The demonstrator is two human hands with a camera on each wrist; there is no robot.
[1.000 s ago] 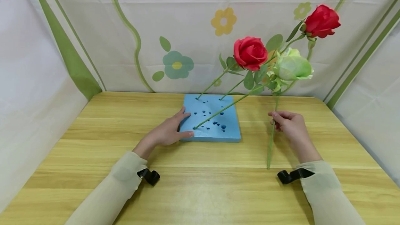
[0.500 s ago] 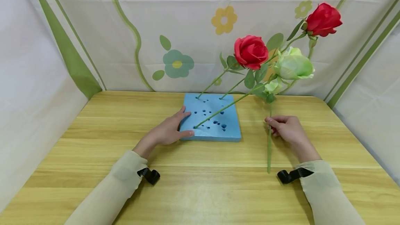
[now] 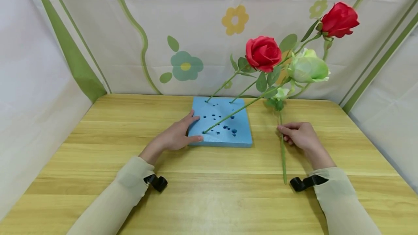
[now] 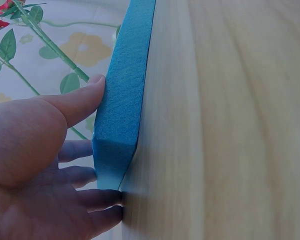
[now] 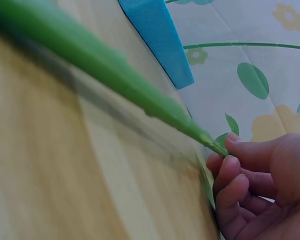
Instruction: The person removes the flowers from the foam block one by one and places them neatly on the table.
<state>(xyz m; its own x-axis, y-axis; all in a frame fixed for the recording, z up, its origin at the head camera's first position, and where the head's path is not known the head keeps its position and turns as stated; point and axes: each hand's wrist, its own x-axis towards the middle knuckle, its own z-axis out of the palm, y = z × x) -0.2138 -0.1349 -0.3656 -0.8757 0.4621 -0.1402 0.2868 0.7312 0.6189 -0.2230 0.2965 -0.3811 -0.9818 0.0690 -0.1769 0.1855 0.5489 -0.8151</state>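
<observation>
Right grip [image 3: 300, 135] pinches the green stem [image 3: 283, 162] of a pale flower [image 3: 279, 94], long axis running near to far over the counter [image 3: 212, 198], well right of the blue block [image 3: 225, 142], whose left edge the farther left grip [image 3: 177, 135], fingers apart, touches.

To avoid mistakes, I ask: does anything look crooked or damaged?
Yes: the three flowers in the blue block lean right instead of standing upright. Some holes toward its front right corner look larger than others.
</observation>
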